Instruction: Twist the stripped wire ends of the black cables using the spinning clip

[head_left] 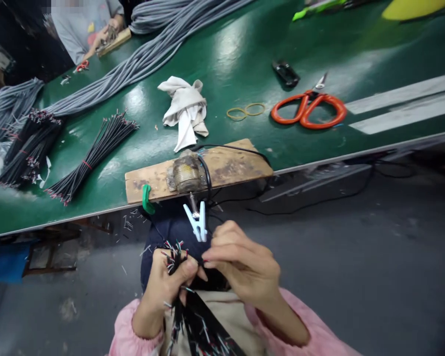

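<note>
My left hand point(163, 287) is wrapped round a bundle of black cables point(203, 321), whose stripped ends show red, white and green wires. The bundle hangs down over my lap. Close by on the right, my right hand point(246, 267) pinches the end of one black cable, and a small reddish tip shows at its fingertips. Just beyond my hands, a light blue clothespin point(196, 221) is on the shaft of a small motor point(187, 173). The motor is fixed to a wooden board point(233, 165) at the table edge, with a green clip point(147, 199) at the board's left end.
On the green table point(222, 128) lie a tied black cable bundle point(92, 153), white cloth point(185, 106), rubber bands point(245, 111), orange-handled scissors point(307, 111) and a black clip-like tool point(285, 74). Long grey cables point(133, 69) run across the back. A co-worker point(89, 29) sits opposite.
</note>
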Action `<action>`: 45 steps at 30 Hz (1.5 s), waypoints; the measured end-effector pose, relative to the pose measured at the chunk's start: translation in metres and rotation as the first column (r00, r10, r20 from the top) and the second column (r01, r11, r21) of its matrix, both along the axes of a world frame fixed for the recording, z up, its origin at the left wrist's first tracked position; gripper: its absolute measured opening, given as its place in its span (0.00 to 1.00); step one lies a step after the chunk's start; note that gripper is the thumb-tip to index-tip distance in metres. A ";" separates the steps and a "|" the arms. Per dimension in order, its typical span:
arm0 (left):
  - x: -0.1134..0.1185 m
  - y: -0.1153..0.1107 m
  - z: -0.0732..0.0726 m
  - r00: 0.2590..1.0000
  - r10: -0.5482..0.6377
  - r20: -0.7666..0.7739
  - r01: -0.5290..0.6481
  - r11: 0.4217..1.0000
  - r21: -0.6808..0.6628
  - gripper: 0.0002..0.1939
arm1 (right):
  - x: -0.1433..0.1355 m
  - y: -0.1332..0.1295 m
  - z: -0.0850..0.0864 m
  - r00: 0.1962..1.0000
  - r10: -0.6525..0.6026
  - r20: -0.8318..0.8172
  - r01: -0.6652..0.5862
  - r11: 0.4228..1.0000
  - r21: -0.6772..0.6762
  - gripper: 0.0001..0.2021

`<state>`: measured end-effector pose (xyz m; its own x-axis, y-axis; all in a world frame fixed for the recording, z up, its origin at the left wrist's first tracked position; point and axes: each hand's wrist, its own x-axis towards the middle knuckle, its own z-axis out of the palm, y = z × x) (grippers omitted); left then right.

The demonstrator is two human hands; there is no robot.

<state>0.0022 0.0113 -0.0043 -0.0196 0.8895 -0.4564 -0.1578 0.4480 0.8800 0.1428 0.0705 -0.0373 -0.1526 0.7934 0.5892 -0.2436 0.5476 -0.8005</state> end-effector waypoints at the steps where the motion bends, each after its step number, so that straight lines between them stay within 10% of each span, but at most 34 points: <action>1: -0.003 0.003 0.003 0.998 -0.055 -0.012 0.055 0.998 0.005 0.33 | 0.003 0.001 0.001 1.000 0.009 0.026 -0.010 0.999 0.048 0.06; 5: -0.012 0.015 0.014 0.971 -0.228 -0.077 0.236 0.966 0.109 0.29 | 0.003 0.001 -0.001 0.948 0.308 -0.086 -0.314 0.946 -0.075 0.13; 11: -0.011 0.011 0.005 0.994 -0.069 -0.089 0.089 0.966 0.245 0.15 | -0.009 -0.003 -0.010 0.736 0.502 -0.455 -0.675 0.605 -0.423 0.20; 17: -0.014 0.001 0.000 0.977 0.095 -0.193 -0.040 0.962 0.271 0.02 | -0.004 0.005 -0.008 0.964 0.219 -0.153 -0.260 0.901 -0.347 0.16; 25: -0.007 0.000 0.005 0.935 0.150 -0.322 -0.020 0.927 0.374 0.05 | 0.003 -0.004 -0.001 0.998 -0.068 -0.018 0.068 0.997 0.041 0.05; 29: -0.001 -0.002 0.008 0.928 0.228 -0.295 -0.117 0.929 0.351 0.04 | 0.003 -0.006 -0.005 1.000 0.000 -0.031 -0.003 0.994 -0.107 0.05; 34: 0.004 -0.003 0.014 0.926 0.278 -0.256 -0.169 0.911 0.377 0.05 | -0.013 0.012 -0.013 0.919 0.240 -0.312 -0.387 0.698 -0.602 0.25; 38: 0.003 0.003 0.018 0.920 0.310 -0.240 -0.198 0.896 0.397 0.04 | -0.035 0.030 -0.006 0.764 0.338 -0.549 -0.643 0.465 -0.608 0.30; 45: 0.005 0.013 0.014 0.910 0.321 -0.263 -0.211 0.903 0.374 0.05 | -0.041 0.035 0.006 0.749 0.183 -0.636 -0.650 0.389 -0.653 0.26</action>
